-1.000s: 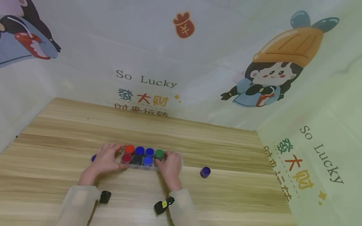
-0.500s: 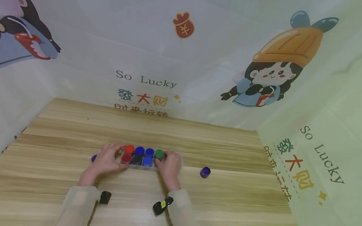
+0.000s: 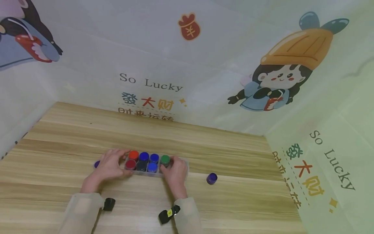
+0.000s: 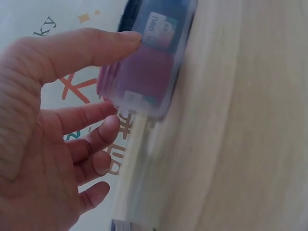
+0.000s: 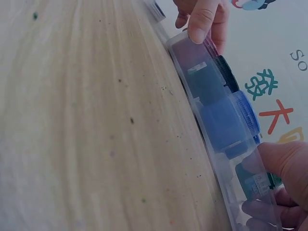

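Left hand [image 3: 108, 164] gripping clear tray [image 3: 150, 174] at left end, right hand [image 3: 176, 172] pinching green-lidded jar [image 3: 165, 159] inside tray, purple jar [image 3: 211, 178] right of tray

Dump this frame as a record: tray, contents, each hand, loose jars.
tray: clear tray on wooden table
back_row: orange jar, two blue jars
front_row: red jar, dark jar, lighter blue jar
left: left hand grips tray's left end
right: right hand holds green jar; seating unclear
loose: purple jar right of tray; purple item mostly hidden by left hand
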